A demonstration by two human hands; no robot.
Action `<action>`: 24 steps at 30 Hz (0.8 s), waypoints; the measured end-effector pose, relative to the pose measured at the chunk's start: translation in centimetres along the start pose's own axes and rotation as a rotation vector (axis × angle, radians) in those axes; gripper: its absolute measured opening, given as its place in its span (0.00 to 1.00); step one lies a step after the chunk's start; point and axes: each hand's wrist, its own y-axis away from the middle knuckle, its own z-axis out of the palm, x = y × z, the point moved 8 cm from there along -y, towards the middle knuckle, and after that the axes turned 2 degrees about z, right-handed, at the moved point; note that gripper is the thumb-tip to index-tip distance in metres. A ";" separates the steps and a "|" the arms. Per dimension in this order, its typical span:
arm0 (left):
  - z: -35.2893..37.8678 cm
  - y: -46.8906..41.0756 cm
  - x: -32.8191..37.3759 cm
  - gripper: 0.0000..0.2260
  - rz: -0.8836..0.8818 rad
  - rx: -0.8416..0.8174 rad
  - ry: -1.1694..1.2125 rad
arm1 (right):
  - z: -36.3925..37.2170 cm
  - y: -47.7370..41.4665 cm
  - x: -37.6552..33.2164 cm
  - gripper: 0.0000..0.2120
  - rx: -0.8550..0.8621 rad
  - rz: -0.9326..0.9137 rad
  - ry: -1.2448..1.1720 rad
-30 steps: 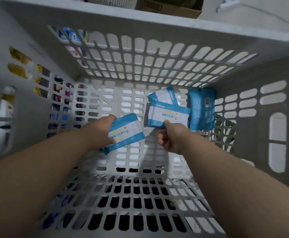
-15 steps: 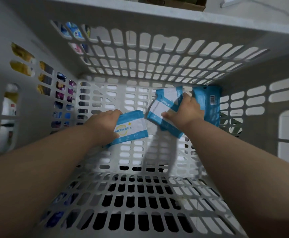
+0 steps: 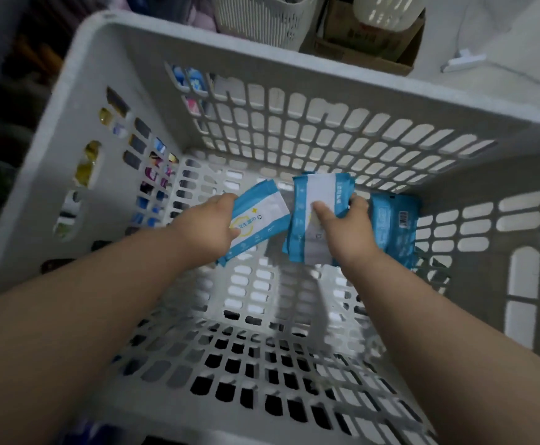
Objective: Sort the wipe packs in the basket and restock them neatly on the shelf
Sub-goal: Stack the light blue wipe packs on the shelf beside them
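Observation:
Both my arms reach down into a grey slotted basket [image 3: 294,91]. My left hand [image 3: 211,224] grips one blue and white wipe pack [image 3: 259,216] by its near end, lifted off the basket floor. My right hand [image 3: 347,229] holds a small stack of blue and white wipe packs [image 3: 313,194], thumb on top and fingers round the right edge. A larger all-blue pack [image 3: 397,226] with a barcode lies in the basket's far right corner, just right of my right hand.
Beyond the basket's far rim stand a white slotted bin [image 3: 262,20] and a cardboard box [image 3: 368,49]. Colourful goods show through the left wall's slots [image 3: 153,168]. A white clip-like object [image 3: 461,61] lies on the pale floor at the upper right.
My right hand has gathered a second pack onto the first and now lifts the stack upright. My left hand has shifted slightly toward the far wall with its pack. The camera has pulled back.

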 end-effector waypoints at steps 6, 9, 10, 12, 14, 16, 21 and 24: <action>-7.0 7.5 0.9 0.24 -0.092 0.295 0.037 | 0.3 4.8 -5.8 0.07 -0.217 -0.186 -0.132; -10.1 13.7 1.6 0.28 -0.147 0.433 0.057 | 0.0 8.9 -9.2 0.12 -0.319 -0.271 -0.195; -11.2 16.1 1.7 0.29 -0.169 0.488 0.056 | 0.0 10.4 -10.5 0.12 -0.351 -0.299 -0.212; -13.1 21.3 1.8 0.29 -0.212 0.596 0.046 | 0.2 13.7 -13.0 0.11 -0.418 -0.365 -0.217; -14.3 26.7 1.5 0.30 -0.271 0.682 0.045 | 0.7 17.6 -15.4 0.09 -0.483 -0.410 -0.233; -15.2 32.9 0.7 0.29 -0.322 0.779 0.048 | 2.1 22.2 -17.7 0.05 -0.561 -0.446 -0.241; -14.3 47.5 -2.6 0.29 -0.508 0.994 0.087 | 6.6 34.4 -21.0 0.04 -0.789 -0.547 -0.210; -11.1 56.1 -5.5 0.27 -0.598 1.144 0.158 | 10.1 42.8 -21.0 0.05 -0.946 -0.603 -0.178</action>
